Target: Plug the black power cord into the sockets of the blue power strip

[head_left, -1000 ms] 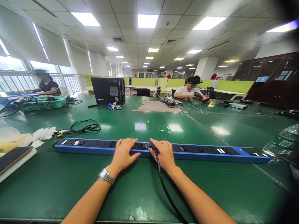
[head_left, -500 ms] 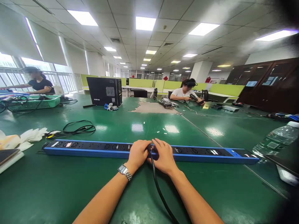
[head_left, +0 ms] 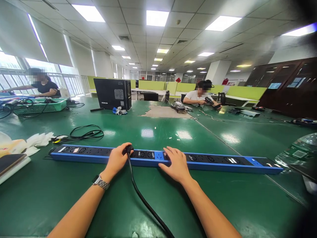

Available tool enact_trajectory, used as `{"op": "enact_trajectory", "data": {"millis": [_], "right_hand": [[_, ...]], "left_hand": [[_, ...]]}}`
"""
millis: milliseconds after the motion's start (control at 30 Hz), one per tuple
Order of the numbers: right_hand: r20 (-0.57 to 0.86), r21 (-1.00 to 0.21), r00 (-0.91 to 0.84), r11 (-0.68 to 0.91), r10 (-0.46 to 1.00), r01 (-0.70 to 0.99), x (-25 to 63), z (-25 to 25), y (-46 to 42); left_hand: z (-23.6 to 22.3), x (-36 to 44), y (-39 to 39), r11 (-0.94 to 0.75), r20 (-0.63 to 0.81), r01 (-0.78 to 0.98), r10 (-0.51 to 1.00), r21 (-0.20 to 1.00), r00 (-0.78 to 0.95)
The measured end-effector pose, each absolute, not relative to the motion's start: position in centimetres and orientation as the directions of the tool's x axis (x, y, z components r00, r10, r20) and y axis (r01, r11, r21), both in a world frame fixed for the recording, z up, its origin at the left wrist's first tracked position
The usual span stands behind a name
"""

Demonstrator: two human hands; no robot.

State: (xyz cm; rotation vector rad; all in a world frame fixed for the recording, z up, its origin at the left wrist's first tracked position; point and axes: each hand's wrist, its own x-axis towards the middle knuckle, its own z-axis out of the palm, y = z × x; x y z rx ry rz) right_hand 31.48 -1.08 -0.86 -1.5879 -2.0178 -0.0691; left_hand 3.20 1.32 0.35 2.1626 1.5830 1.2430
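A long blue-and-black power strip (head_left: 146, 162) with many sockets lies across the green table in front of me. My left hand (head_left: 117, 159) is closed around a black plug (head_left: 129, 149) over the strip's left-middle sockets. From the plug a thick black cable (head_left: 142, 198) curves down to the bottom edge. Whether the plug's pins sit in a socket is hidden. My right hand (head_left: 177, 163) grips the strip right of its middle, thumb against the near side and fingers across the top. Between the hands, several black sockets and a blue socket (head_left: 159, 155) show.
A coiled black cable (head_left: 85, 133) lies behind the strip's left end. Tissues and a phone (head_left: 11, 162) are at left, a water bottle (head_left: 298, 148) at right. Further back stand a computer case (head_left: 112, 94) and a green basket (head_left: 53, 105). Two people sit beyond.
My left hand has moved left along the strip with the plug and its cable, away from my right hand. My right hand has stayed near the strip's middle, its fingers spreading.
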Motion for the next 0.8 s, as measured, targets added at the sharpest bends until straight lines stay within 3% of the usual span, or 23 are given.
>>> {"op": "enact_trajectory", "data": {"millis": [233, 400, 600, 800], "right_hand": [[0.487, -0.297, -0.125, 0.299, 0.864, 0.907, 31.3, -1.1, -1.2], [0.501, -0.309, -0.118, 0.304, 0.858, 0.901, 31.5, -1.2, -1.2], [0.514, -0.324, -0.164, 0.367, 0.842, 0.872, 28.6, -0.3, -1.6], [0.520, -0.344, -0.273, 0.491, 0.809, 0.801, 21.1, 1.0, -0.8]], "left_hand": [[1.4, 4.2, 1.0, -0.424, 0.473, 0.799, 0.857, 0.427, 0.203], [0.9, 3.1, 1.0, -0.535, 0.502, 0.750, 0.805, 0.388, 0.315], [0.3, 2.4, 0.9, -0.438, 0.492, 0.835, 0.836, 0.332, 0.243], [0.3, 2.7, 0.5, -0.379, 0.466, 0.902, 0.848, 0.204, 0.251]]}}
